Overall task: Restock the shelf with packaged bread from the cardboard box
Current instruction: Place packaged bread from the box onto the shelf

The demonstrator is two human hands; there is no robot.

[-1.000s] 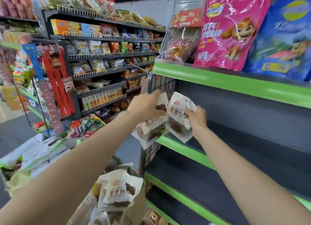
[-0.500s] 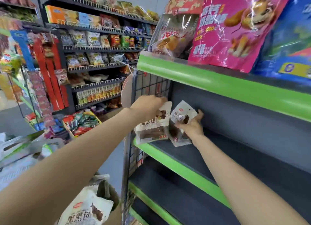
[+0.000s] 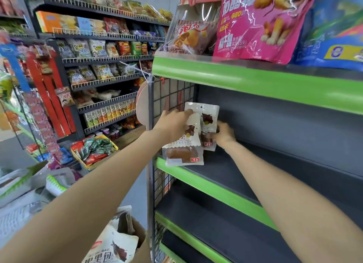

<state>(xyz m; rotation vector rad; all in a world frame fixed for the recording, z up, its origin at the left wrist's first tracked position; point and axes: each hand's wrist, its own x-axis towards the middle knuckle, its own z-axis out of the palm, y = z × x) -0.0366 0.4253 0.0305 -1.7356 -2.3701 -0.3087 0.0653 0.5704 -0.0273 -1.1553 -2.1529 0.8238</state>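
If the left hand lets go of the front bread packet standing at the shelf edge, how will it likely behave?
The front bread packet looks like thin, crinkly film, so probably floppy and light. Standing on its narrow bottom seal at the green shelf lip, it may tip forward once the left hand releases. The right hand steadies the packet behind.

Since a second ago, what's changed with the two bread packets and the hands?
Both hands carried the packets forward onto the shelf. The left hand grips the front packet; the right hand holds the rear packet. Neither has been released.

Bright, even light; glare on the pink bag (image 3: 261, 23); edges bowed, perhaps slightly blurred.
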